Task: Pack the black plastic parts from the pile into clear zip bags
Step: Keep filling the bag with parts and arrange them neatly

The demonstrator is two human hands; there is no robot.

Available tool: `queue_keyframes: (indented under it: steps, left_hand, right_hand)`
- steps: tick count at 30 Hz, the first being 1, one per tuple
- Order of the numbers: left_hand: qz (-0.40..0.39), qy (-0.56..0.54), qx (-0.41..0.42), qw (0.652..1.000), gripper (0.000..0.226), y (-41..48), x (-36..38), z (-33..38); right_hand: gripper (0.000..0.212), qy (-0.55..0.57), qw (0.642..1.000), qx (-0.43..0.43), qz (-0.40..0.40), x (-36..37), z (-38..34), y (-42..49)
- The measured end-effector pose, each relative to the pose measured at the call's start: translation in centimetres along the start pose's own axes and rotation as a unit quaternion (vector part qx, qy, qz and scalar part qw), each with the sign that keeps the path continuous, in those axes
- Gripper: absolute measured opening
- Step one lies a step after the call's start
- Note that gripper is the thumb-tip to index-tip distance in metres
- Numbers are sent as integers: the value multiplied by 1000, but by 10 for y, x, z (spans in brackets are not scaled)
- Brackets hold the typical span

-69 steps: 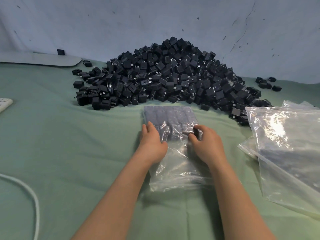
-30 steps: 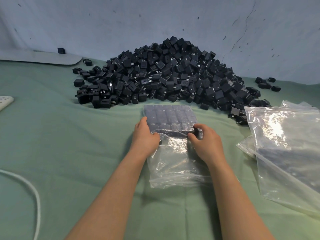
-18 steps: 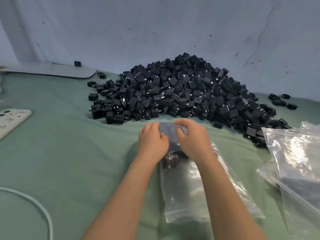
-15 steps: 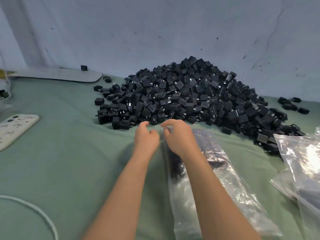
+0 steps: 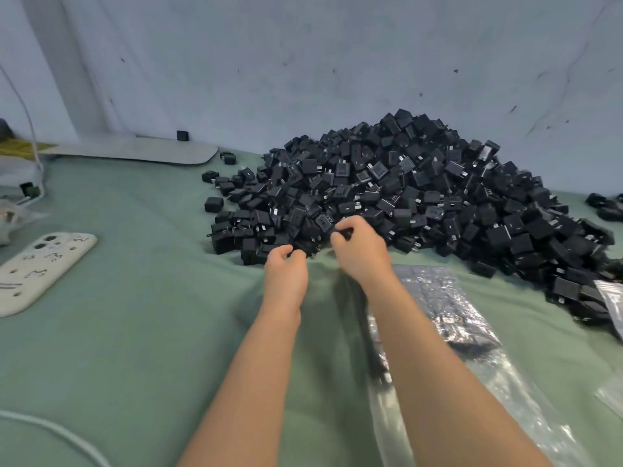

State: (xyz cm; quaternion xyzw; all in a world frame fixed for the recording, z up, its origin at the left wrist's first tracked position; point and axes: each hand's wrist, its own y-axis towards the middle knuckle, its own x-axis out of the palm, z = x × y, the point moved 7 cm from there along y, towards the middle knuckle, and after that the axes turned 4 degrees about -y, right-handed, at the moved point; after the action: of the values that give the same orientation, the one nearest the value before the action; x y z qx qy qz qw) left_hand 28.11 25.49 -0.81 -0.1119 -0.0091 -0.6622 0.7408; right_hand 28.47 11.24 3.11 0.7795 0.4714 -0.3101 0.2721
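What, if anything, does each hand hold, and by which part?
The right hand pinches a black part from the pile between thumb and fingers; the exact spot is hidden. The left hand curls at the pile's edge; cannot tell.

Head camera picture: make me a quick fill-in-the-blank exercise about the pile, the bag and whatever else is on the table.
1. The pile of black parts sits on a ____ cloth.
2. The zip bag lies beside the ____ forearm.
3. The white power strip lies to the ____ of the left hand.
Missing words: green; right; left.
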Motion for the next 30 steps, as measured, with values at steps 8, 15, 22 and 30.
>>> queue_keyframes:
  steps: [8, 15, 22, 30]
  left_hand:
    - [-192, -7, 1, 981, 21, -62, 30, 15]
    - [-276, 27, -18, 961, 11, -126, 42, 4]
    - [-300, 104, 15, 948, 18, -162, 47, 2]
    - [-349, 90, 8, 933, 12, -182, 48, -9]
  right_hand:
    - [19, 206, 971, -48, -111, -63, 14, -92]
    - [21, 176, 983, -52, 32, -89, 49, -158]
    - [21, 49, 980, -170, 90, -109, 59, -214]
    - [25, 94, 987, -123, -37, -112, 71, -238]
